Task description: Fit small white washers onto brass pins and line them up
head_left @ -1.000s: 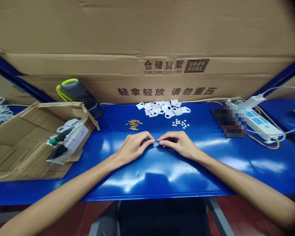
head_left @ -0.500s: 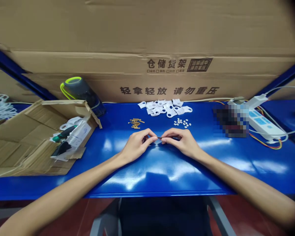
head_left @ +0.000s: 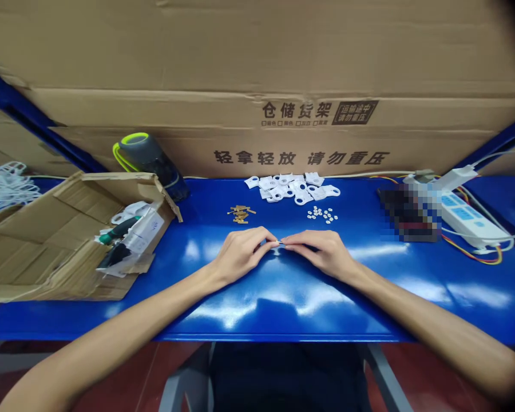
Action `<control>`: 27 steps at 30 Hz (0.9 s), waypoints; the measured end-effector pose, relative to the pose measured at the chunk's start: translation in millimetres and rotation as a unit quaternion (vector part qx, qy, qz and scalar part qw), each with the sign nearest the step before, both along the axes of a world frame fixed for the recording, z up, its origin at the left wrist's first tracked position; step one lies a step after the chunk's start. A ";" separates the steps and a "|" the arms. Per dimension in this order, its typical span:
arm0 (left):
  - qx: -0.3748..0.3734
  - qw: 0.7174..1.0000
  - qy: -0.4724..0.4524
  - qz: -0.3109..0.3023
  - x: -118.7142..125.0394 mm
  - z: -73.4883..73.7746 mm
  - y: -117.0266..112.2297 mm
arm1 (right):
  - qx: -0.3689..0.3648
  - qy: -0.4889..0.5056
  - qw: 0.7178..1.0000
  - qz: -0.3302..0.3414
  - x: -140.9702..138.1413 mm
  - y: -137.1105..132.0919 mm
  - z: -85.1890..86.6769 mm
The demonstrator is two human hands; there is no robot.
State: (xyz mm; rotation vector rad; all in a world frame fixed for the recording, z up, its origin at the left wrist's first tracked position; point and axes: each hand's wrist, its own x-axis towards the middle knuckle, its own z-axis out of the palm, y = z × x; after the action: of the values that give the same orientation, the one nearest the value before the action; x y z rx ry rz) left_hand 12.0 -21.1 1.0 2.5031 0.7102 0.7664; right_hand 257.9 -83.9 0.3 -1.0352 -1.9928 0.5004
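My left hand (head_left: 244, 252) and my right hand (head_left: 320, 250) meet fingertip to fingertip above the blue table (head_left: 257, 309). Between them is a small thin metal piece (head_left: 280, 242), pinched from both sides; the fingers hide most of it. Its exact kind is too small to make out. Beyond my left hand lies a pile of narrow brass pieces (head_left: 239, 215). Several tiny white rounded pieces (head_left: 323, 214) are scattered past my right hand. Farther back sits a heap of flat white parts (head_left: 292, 187), some with a round hole.
At left stands an open cardboard box (head_left: 34, 240) holding a green-and-black handled tool (head_left: 119, 230) and plastic bags. A dark cylinder with a yellow-green rim (head_left: 154, 163) leans behind it. To the right are a pixelated dark object (head_left: 409, 214) and a white power strip (head_left: 467, 217) with cables.
The view has shifted slightly, so the things on the table appear a little farther right. My right fingers have straightened somewhat, and the pinched piece shows at a different angle.
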 end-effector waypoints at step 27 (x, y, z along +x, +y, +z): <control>0.095 0.983 0.110 -0.116 -4.6 5.9 4.2 | -0.024 -0.055 0.992 0.112 3.7 2.1 -3.1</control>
State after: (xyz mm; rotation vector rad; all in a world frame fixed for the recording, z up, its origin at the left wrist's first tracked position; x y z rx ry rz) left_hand 7.4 -16.8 6.9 2.8109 0.4188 0.4996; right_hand 261.6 -81.8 -2.8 -0.8879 -2.2197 0.6248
